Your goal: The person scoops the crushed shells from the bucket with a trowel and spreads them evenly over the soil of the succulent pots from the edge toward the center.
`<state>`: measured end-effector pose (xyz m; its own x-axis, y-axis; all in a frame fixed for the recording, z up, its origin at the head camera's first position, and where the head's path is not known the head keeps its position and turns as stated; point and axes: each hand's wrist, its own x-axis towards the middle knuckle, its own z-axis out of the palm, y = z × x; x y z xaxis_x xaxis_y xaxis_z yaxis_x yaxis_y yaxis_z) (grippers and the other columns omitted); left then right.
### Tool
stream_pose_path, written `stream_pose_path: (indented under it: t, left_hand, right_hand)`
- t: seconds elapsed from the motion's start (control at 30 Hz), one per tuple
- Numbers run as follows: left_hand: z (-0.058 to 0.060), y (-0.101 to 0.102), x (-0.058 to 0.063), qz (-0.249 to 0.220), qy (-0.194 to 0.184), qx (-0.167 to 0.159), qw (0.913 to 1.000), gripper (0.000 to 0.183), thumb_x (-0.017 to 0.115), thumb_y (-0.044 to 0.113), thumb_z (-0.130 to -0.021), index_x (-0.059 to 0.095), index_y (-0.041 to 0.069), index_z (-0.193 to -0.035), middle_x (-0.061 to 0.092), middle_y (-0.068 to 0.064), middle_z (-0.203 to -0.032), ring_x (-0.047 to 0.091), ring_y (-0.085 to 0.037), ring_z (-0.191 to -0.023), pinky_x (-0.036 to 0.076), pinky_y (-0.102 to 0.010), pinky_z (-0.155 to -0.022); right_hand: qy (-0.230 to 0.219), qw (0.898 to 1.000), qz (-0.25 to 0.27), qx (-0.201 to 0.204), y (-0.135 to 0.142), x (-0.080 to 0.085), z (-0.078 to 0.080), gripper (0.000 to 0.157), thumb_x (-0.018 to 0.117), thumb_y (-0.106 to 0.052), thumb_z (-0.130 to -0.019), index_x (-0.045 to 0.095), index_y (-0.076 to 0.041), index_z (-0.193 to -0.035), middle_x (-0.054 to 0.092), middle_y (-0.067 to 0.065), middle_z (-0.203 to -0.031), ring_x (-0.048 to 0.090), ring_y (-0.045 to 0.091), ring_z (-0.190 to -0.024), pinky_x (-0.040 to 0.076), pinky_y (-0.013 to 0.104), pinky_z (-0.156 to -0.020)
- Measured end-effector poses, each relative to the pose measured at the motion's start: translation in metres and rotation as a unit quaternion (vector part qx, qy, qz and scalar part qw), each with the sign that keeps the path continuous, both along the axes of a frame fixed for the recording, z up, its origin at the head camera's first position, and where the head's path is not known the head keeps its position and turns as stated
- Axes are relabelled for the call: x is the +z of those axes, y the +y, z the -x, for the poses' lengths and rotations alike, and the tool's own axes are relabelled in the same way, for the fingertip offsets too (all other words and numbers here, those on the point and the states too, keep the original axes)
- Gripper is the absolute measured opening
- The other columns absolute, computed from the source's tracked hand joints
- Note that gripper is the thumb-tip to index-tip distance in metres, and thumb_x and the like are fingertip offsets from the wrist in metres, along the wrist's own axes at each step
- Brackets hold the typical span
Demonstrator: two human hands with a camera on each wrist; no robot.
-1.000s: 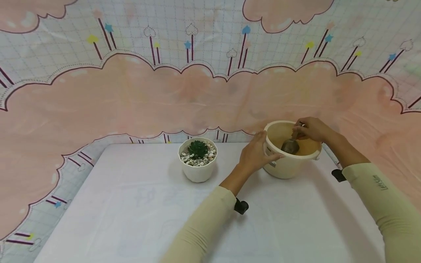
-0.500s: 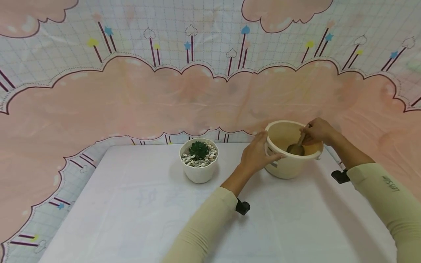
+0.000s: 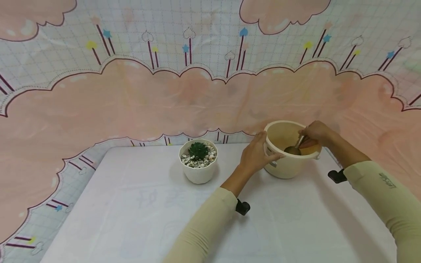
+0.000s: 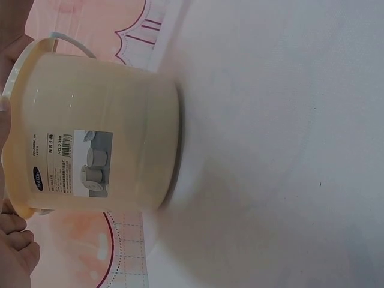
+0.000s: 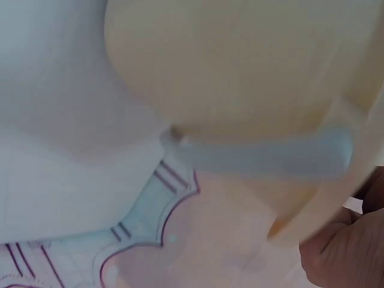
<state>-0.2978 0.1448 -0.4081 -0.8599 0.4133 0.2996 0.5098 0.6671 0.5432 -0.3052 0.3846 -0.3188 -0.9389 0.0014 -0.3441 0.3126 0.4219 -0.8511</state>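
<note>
Holding the cream bucket [image 3: 287, 168] with the left hand [image 3: 254, 153], the metal spoon [image 3: 293, 150] with the right hand [image 3: 317, 133]. Bucket stands on the white desk [image 3: 138, 223]. Left: at the bucket's left side, thumb on the near rim, other fingers round the left rim, thumb spread away from them. Right: over the bucket's mouth at its right side, fingers pinching the spoon's handle. Spoon bowl is down inside the bucket near the front rim, below and left of those fingers; can't tell if it touches the wall or carries anything. White pot [image 3: 198, 176] sits left of the bucket, well apart; green succulent [image 3: 198, 150] in it, pebbles [image 3: 186, 160] around the plant. Printed label [image 4: 69, 162] on the bucket's outside wall. Bucket's bail [image 5: 267, 157] lies along its outside, blurred in the right wrist view. Cloud-print cloth [image 3: 164, 98] behind the bucket.
</note>
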Motion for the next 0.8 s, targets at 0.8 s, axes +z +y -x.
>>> stream_pose_path:
  t: [0.8]
  left_hand:
    - [-0.004,0.001,0.003,0.03,0.003,0.009,0.9995,0.109,0.078,0.069,-0.084,0.034,0.013,-0.166,0.035,-0.003,-0.168,0.044,-0.018,-0.147,0.052,-0.033,-0.103]
  right_hand:
    - [-0.05,0.998,-0.001,0.026,-0.014,-0.006,0.004,0.036,0.045,-0.011,-0.114,0.055,0.023,-0.109,0.072,0.021,-0.077,0.077,0.029,-0.068,0.064,0.04,-0.072]
